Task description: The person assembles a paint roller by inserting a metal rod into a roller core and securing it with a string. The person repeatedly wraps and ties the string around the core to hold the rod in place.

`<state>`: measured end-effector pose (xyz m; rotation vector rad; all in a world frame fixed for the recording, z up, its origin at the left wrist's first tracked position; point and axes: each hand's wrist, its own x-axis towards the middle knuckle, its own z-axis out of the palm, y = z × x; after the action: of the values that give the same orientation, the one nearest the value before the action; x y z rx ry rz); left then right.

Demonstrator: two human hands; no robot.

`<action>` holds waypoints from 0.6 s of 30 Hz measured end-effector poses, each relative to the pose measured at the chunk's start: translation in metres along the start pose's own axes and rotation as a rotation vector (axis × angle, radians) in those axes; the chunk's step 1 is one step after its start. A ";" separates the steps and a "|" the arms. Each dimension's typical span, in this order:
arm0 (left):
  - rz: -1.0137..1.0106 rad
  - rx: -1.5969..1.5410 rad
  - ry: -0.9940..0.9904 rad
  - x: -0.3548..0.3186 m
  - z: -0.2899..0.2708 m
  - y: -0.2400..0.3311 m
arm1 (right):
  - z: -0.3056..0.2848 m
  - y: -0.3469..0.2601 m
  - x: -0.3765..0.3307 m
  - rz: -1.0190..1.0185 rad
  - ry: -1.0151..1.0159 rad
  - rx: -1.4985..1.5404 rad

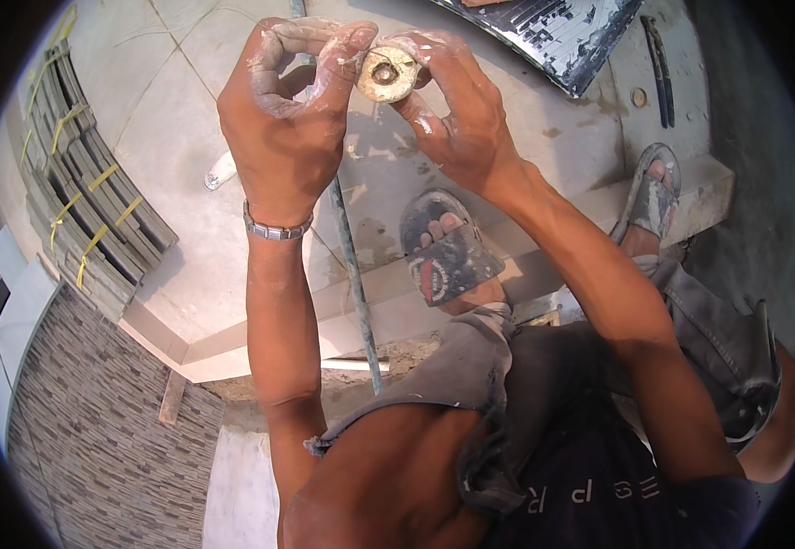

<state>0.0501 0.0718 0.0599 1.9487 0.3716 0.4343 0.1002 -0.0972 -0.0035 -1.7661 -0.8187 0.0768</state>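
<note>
Up at the top centre I hold a small round cream-coloured piece, like a spool seen end-on (pixel 387 77), with a dark ringed hole in its middle and a thin dark line across its upper face. The fingers and thumb of my right hand (pixel 457 101) grip it from the right. My left hand (pixel 292 91) has its thumb and forefinger pinched together against the piece's left edge; whether a thread lies between them is too small to tell. Whitish dust or paste coats the fingers of both hands. A metal band watch (pixel 276 226) circles my left wrist.
A long thin greenish rod (pixel 353 274) runs behind my left hand. Bundled grey tile strips with yellow ties (pixel 86 174) lie at the left. A stained dark panel (pixel 553 41) and a dark tong-like tool (pixel 659 73) lie at upper right. My sandalled foot (pixel 452 252) rests near the step edge.
</note>
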 end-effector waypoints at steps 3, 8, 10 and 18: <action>0.075 0.025 0.140 -0.007 0.005 -0.001 | 0.000 0.001 0.005 0.047 -0.005 0.000; -0.126 -0.076 0.222 -0.012 0.003 0.010 | 0.005 -0.002 0.011 -0.009 0.013 0.007; -0.184 -0.064 0.192 -0.013 -0.003 0.013 | 0.005 -0.001 0.011 -0.024 0.011 -0.011; 0.606 0.654 -0.082 0.007 -0.050 0.044 | -0.004 -0.007 0.015 -0.060 -0.086 -0.093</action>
<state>0.0357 0.0975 0.1195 2.7116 -0.1760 0.6728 0.1105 -0.0909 0.0089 -1.8340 -0.9508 0.0764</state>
